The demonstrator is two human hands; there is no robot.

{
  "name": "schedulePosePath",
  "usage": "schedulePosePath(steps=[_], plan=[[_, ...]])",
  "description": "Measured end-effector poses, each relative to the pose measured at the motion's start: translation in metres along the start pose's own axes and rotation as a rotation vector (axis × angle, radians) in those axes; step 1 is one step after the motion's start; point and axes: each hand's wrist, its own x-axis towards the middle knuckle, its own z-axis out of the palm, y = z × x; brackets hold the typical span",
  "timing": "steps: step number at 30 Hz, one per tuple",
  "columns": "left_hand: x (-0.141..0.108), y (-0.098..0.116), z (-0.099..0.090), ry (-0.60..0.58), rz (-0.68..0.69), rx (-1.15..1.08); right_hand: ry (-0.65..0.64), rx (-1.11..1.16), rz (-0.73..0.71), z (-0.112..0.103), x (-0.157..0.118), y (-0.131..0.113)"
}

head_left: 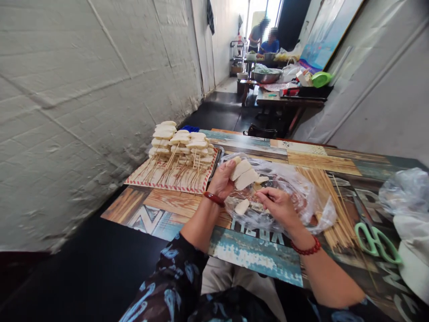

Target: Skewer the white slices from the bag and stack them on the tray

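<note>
Pale flat slices [245, 174] lie side by side in my left hand [223, 180], its fingers closed round their left edge. My right hand [276, 203] is pinched just right of and below them; what its fingertips hold is too small to make out. Under both hands spreads a clear plastic bag [295, 190], with a loose pale slice [242, 206] on it. To the left, skewered slices [181, 143] are stacked on a tray lined with red-edged paper [174, 181], their sticks pointing toward me. Bare wooden skewers [330, 205] lie right of the bag.
Green-handled scissors [377, 243] lie at the right, beside a white object [414, 255] and a crumpled plastic bag [405, 190]. A white wall [83, 89] runs along the left. Farther back, two people are near tables holding a metal bowl [266, 76] and bags.
</note>
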Motion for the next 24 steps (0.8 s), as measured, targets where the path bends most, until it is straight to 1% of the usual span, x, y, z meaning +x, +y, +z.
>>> schedulePosePath(steps=[8, 18, 24], plan=[[-0.0029, -0.0011, 0.0053, 0.051, -0.013, -0.023, 0.014, -0.082, -0.089, 0.0011, 0.0001, 0.0003], [-0.0016, -0.0042, 0.0058, 0.056, 0.010, -0.023, 0.010, -0.087, -0.094, 0.0007, 0.0013, -0.0034], [-0.0015, -0.0058, 0.0061, 0.056, -0.015, 0.008, 0.013, -0.072, -0.082, 0.0015, 0.0022, -0.0044]])
